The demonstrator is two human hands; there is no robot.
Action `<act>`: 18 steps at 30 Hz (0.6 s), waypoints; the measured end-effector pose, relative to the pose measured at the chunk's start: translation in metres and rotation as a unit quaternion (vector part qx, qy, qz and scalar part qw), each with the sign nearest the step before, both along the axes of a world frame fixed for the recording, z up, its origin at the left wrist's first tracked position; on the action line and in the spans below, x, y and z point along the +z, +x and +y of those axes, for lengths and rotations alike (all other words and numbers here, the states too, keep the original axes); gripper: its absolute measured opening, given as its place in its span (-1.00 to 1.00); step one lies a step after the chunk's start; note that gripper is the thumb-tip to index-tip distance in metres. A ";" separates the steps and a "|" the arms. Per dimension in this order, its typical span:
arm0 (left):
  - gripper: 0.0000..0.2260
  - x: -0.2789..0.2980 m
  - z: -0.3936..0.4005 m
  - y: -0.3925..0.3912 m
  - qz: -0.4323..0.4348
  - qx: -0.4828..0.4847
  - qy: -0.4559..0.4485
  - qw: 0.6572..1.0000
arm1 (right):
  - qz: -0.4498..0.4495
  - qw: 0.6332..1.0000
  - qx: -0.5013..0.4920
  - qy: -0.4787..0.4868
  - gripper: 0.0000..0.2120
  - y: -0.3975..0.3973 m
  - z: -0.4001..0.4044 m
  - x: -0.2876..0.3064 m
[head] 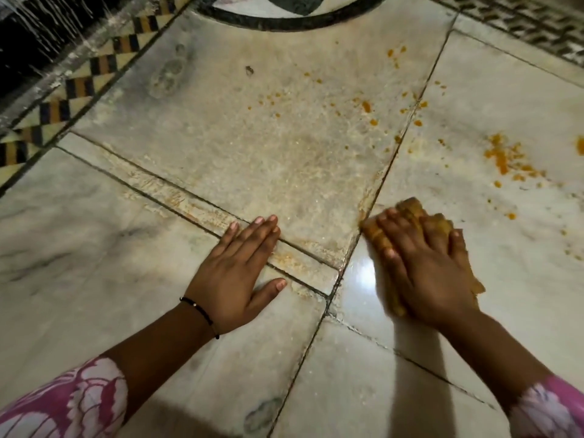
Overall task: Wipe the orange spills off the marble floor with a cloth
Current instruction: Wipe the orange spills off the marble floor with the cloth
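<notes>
My right hand (426, 267) presses an orange-stained cloth (407, 213) flat on the marble floor (268, 147), just right of a dark tile joint. My left hand (237, 273) lies flat with fingers spread on the floor to the left, holding nothing. A thick patch of orange spill (505, 158) sits on the right tile, beyond the cloth. Small orange drops (366, 105) are scattered across the middle tile and along the joint. Faint orange smears (284, 260) run along the narrow strip by my left fingers.
A black, yellow and orange patterned border (79, 86) runs diagonally at the upper left, with a dark area behind it. A curved black inlay (284, 23) lies at the top. Another patterned border (521, 23) crosses the upper right.
</notes>
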State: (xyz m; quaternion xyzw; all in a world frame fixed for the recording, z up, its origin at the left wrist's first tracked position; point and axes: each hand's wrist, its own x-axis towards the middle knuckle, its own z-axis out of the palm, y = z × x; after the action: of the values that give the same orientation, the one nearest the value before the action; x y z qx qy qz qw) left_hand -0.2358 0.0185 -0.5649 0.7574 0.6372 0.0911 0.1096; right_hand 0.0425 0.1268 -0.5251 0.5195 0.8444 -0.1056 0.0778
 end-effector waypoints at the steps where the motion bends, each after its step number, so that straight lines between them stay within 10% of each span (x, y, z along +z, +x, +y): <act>1: -0.37 0.000 0.000 0.000 0.001 0.001 0.002 1.000 | 0.013 0.999 -0.030 0.008 -0.46 -0.007 0.018 0.000; 11: -0.41 0.001 -0.001 -0.001 -0.016 -0.001 0.018 1.000 | 0.071 0.995 0.064 0.016 -0.46 -0.067 0.028 -0.010; 18: -0.40 0.002 -0.001 0.003 0.006 0.005 0.022 1.000 | 0.055 0.996 -0.063 -0.004 -0.50 -0.068 0.075 -0.008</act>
State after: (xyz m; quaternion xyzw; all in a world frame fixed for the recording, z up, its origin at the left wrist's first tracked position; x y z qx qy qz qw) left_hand -0.2331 0.0173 -0.5633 0.7567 0.6397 0.1013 0.0887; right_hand -0.0256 0.2017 -0.5329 0.5650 0.8123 -0.1426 0.0266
